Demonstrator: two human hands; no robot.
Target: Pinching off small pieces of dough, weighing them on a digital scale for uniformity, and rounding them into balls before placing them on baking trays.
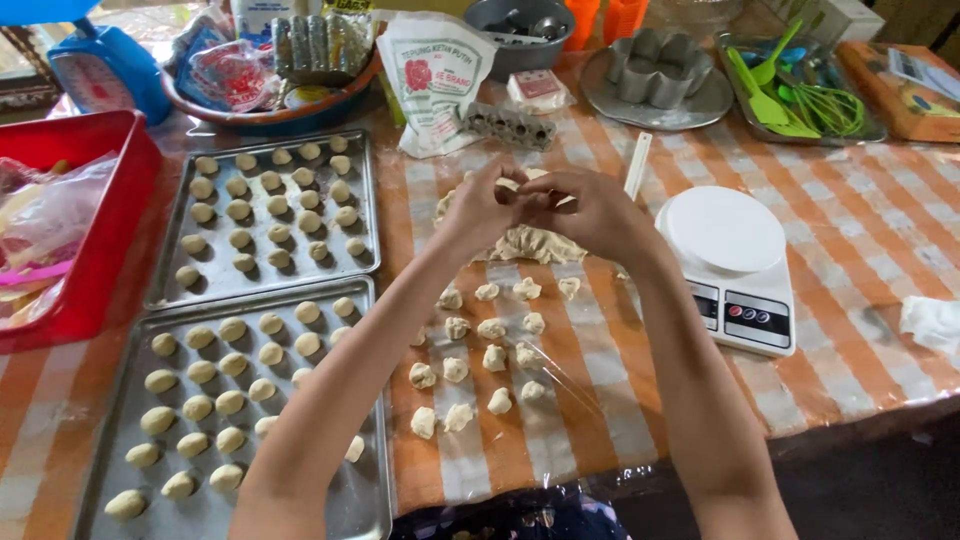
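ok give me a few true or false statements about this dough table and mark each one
1. Both hands, left hand and right hand, meet above the dough mass. True.
2. The white kitchen scale has a bowl on it. False: its platform is bare.
3. Two metal trays, far tray and near tray, hold rolled dough balls. True.
4. The rough dough pieces lie on a plate. False: they lie on the plastic-covered checked tablecloth.
5. The red tub stands right of the scale. False: it is at the table's left edge.
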